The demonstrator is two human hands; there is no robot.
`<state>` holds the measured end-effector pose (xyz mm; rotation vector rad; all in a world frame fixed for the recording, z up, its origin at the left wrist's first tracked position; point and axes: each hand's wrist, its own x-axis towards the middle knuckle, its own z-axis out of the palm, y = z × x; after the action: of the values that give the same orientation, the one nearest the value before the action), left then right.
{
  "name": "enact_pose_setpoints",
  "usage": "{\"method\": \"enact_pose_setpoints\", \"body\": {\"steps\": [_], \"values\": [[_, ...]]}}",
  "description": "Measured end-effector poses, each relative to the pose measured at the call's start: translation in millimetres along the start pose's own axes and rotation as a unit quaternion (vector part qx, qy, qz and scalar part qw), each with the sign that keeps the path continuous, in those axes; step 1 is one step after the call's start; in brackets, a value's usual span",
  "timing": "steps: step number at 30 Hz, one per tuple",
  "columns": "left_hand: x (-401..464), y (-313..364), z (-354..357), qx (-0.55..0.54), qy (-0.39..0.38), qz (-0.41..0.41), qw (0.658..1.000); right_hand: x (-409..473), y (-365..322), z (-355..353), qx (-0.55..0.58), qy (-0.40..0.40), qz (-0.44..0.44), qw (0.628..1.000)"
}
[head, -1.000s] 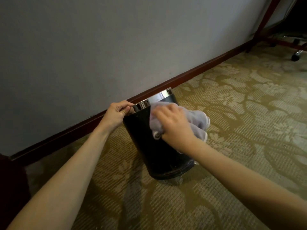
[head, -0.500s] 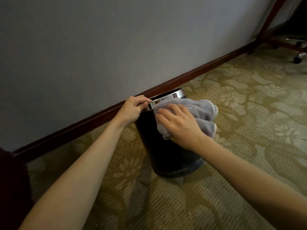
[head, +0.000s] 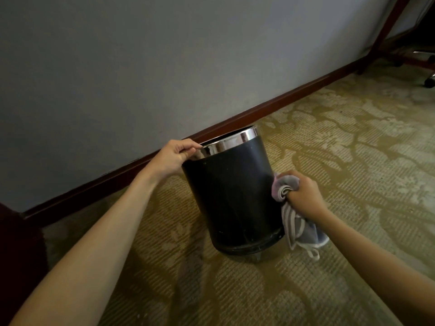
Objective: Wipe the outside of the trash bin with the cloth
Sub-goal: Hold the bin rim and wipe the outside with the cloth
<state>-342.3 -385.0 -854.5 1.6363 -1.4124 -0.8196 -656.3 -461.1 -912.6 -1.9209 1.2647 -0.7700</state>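
Observation:
A black round trash bin (head: 231, 196) with a shiny metal rim stands on the carpet near the wall, tipped slightly toward me. My left hand (head: 175, 156) pinches the bin's rim on its left side. My right hand (head: 303, 196) grips a bunched grey cloth (head: 284, 187) and presses it against the bin's right wall, about halfway down. The loose end of the cloth hangs below my fist, next to the bin's base.
Patterned beige carpet (head: 341, 147) covers the floor. A grey wall with a dark red baseboard (head: 294, 95) runs behind the bin. A wooden desk leg (head: 386, 31) and a chair caster (head: 429, 82) sit at the far right. Dark furniture edges the lower left.
My right hand slid the cloth from the bin's upper front, near the rim, around to its right side and lower down. The left hand stays on the rim.

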Motion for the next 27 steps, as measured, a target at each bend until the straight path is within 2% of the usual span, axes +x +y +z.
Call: {"method": "enact_pose_setpoints", "body": {"steps": [2,4,6,10,16,23,27], "values": [[-4,-3,-13,-0.006,-0.017,-0.024,1.0,-1,-11,6,0.009,0.0,-0.046,0.999],[-7,-4,-28,-0.044,-0.037,-0.044,0.997,-3,-14,12,-0.022,-0.016,-0.08,0.996],[-5,-1,-40,-0.076,-0.022,-0.052,0.996,-10,-12,16,-0.074,-0.047,-0.11,0.99],[10,7,-41,0.065,0.055,-0.042,0.995,-32,-12,22,-0.144,-0.087,-0.161,0.973],[16,4,-29,0.171,0.124,-0.049,0.976,-30,-26,31,-0.152,-0.138,-0.166,0.964],[14,7,-30,0.159,0.129,-0.065,0.977,-42,-34,33,-0.16,-0.167,-0.18,0.956],[15,10,-32,0.184,0.092,-0.058,0.977,-58,-41,38,-0.207,-0.202,-0.218,0.932]]}}
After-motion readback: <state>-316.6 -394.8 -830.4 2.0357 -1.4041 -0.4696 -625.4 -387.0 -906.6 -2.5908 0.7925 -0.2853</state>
